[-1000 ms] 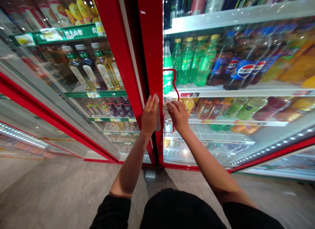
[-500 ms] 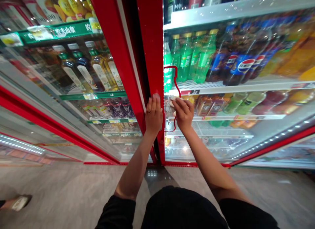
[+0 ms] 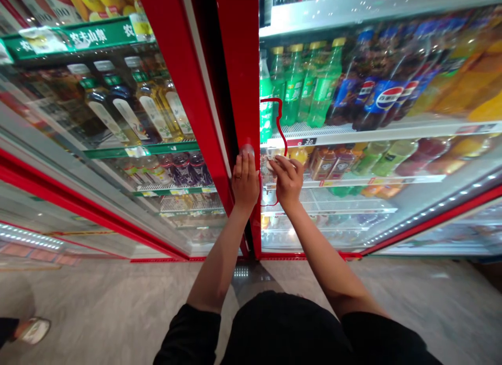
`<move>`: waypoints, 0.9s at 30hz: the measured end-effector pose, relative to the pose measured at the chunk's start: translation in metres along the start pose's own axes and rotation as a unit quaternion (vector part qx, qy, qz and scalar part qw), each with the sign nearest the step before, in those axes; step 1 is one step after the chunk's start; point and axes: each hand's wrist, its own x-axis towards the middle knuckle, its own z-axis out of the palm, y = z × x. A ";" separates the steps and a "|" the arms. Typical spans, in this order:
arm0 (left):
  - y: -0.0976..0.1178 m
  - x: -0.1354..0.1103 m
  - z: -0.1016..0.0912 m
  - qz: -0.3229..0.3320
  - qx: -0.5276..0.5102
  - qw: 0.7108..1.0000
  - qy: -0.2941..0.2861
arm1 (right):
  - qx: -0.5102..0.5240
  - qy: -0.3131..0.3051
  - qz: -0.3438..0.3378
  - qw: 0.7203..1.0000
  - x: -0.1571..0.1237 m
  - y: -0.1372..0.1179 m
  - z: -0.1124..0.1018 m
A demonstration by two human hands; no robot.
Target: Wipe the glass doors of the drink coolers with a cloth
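Observation:
My left hand (image 3: 246, 182) lies flat with its fingers together on the red door frame (image 3: 237, 82) of a drinks fridge. Just above its fingertips is a rounded, shiny handle recess (image 3: 246, 148). Close by on the right, my right hand (image 3: 289, 182) has bent fingers pressing a small white cloth-like piece (image 3: 271, 165) to the glass door, beside the frame. The fingers partly cover that piece. A red outline marking (image 3: 281, 127) on the glass curves around this spot.
Behind the right glass stand green soda bottles (image 3: 292, 88) and cola bottles (image 3: 382, 101). The left fridge holds dark and yellow bottles (image 3: 129, 109) behind a red-framed door (image 3: 172, 82). A person's shoe (image 3: 36, 331) is on the grey floor (image 3: 98, 302) at lower left.
My right hand and the white cloth-like piece have shifted slightly left towards the frame. My left hand stays in place. The whole view has tilted a little, and the person's foot remains at left.

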 end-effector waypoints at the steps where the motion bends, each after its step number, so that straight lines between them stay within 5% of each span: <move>1: 0.000 -0.001 0.001 0.006 0.010 1.000 0.007 | 0.004 -0.010 0.003 1.000 0.001 -0.005 0.003; 5: -0.004 -0.006 0.003 0.041 0.041 0.998 0.032 | -0.022 -0.051 -0.053 0.997 -0.007 -0.015 0.005; 8: -0.005 -0.008 0.001 0.049 0.043 0.998 0.021 | -0.064 -0.022 -0.097 0.993 -0.019 -0.005 -0.004; 13: -0.006 -0.014 0.000 0.055 0.036 0.998 0.006 | -0.051 0.009 -0.038 0.998 -0.016 0.005 -0.007; 21: -0.011 -0.026 0.001 0.058 0.051 0.997 0.002 | 0.006 -0.086 -0.036 0.996 -0.024 0.001 0.003; 27: -0.010 -0.036 0.000 0.048 0.039 0.998 -0.028 | 0.019 0.012 0.045 0.999 -0.016 0.005 -0.003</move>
